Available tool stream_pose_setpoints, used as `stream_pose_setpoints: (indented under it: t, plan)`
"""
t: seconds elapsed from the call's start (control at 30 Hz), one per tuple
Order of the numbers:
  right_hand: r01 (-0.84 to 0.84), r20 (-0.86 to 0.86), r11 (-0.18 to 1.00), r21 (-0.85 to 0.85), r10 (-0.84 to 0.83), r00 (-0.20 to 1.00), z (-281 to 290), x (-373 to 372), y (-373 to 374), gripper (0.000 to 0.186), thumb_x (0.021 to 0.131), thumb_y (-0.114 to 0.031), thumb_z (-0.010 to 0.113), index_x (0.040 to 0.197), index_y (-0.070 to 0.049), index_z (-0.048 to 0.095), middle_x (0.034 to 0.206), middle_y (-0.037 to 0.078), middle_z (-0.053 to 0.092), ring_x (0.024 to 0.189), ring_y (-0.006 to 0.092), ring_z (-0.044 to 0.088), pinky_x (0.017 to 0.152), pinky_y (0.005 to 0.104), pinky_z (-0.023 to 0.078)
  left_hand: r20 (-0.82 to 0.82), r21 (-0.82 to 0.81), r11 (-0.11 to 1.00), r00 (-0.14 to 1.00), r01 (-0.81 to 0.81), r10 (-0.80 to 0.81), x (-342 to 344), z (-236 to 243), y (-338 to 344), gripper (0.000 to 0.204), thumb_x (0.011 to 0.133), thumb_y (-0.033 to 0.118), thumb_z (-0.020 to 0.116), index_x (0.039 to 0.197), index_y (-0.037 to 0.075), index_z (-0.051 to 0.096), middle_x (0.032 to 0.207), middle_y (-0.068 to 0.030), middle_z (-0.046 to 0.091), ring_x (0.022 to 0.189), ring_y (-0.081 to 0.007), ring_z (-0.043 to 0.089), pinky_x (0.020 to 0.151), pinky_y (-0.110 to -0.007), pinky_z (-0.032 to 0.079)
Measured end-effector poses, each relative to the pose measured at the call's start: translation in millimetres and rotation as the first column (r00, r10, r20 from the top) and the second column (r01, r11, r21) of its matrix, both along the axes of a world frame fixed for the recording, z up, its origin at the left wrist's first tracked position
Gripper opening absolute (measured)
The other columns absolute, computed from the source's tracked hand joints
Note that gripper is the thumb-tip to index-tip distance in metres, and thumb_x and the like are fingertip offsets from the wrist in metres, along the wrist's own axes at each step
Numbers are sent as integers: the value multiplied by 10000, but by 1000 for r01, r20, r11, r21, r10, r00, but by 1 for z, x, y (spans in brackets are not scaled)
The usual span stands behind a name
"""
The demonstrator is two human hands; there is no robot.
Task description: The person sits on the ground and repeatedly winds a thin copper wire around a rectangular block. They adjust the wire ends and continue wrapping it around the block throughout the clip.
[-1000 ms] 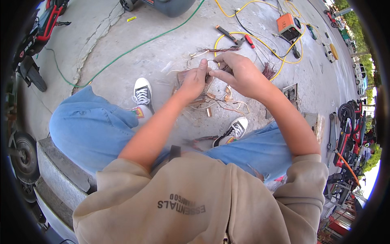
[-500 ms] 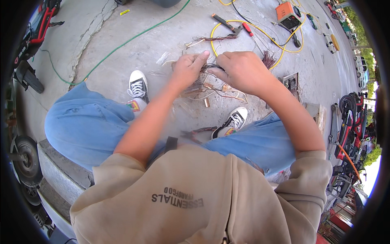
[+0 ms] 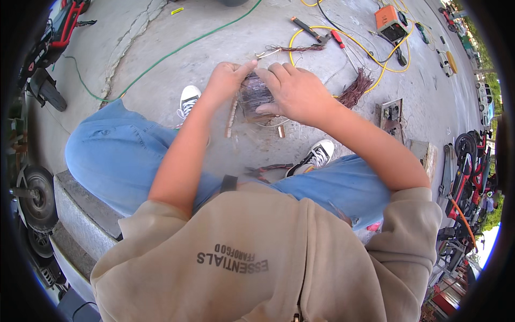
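Between my feet, a dark block with a ridged face point(image 3: 253, 97) and loose wires is held in both hands; it looks like a coil or a laminated core. My left hand point(image 3: 228, 81) is closed at its far left corner, thumb towards the right hand. On its right side, my right hand point(image 3: 295, 91) grips with curled fingers and the thumb along the near edge. The two hands nearly meet at the far edge and hide much of the block. Pale strips point(image 3: 230, 119) and a small brown chip point(image 3: 281, 131) are beside it.
Beyond my hands lie a hammer point(image 3: 307, 28), a red screwdriver point(image 3: 338, 38), bundles of reddish-brown wire point(image 3: 356, 88), a yellow hose point(image 3: 375, 81) and an orange machine point(image 3: 390, 22). Red-handled pliers point(image 3: 267, 169) rest by my right shoe point(image 3: 314, 158). A green hose point(image 3: 177, 51) crosses the left.
The block has been turned, so its ridged face now shows where loose wire ends stuck out. My right hand has shifted down its side. The whole view has shifted slightly.
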State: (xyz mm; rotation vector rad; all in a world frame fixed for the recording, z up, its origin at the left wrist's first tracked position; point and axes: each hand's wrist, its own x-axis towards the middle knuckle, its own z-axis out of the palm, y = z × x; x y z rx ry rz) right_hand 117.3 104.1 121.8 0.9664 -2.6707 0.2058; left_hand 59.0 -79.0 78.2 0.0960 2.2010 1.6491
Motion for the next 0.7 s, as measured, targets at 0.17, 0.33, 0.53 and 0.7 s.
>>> stream_pose_setpoints:
  t: [0.17, 0.33, 0.53, 0.7]
  plan:
    - [-12, 87, 984, 177, -4, 996, 1, -4, 2, 512, 809, -426, 667, 1091, -18, 542, 858, 100, 603, 759, 258, 626, 637, 361, 517, 67, -17, 995, 993, 98, -97, 0, -16, 0, 548, 872, 469, 638, 595, -3, 615, 541, -28, 522, 510, -107, 447, 499, -284, 383]
    - [-96, 24, 995, 39, 95, 995, -5, -9, 3, 394, 870, -414, 600, 996, -42, 561, 688, 94, 620, 672, 279, 643, 579, 401, 515, 101, -91, 986, 986, 141, -131, -2, -16, -2, 620, 876, 526, 597, 588, -23, 634, 514, -73, 542, 510, -166, 505, 538, -332, 433]
    - [179, 218, 982, -59, -163, 962, -15, -22, 5, 328, 900, -334, 607, 909, -8, 638, 613, 151, 577, 517, 284, 576, 503, 406, 470, -237, -250, 966, 972, -66, 5, 20, -8, 21, 555, 910, 494, 534, 640, 32, 682, 554, -147, 576, 530, -287, 558, 572, -392, 461]
    - [637, 924, 764, -101, -165, 344, -24, -29, 11, 307, 903, -300, 604, 907, 6, 633, 671, 147, 595, 542, 304, 568, 531, 411, 475, -530, -376, 904, 848, -204, -29, 29, -26, 25, 522, 917, 469, 525, 654, 46, 684, 589, -168, 586, 551, -319, 582, 555, -400, 457]
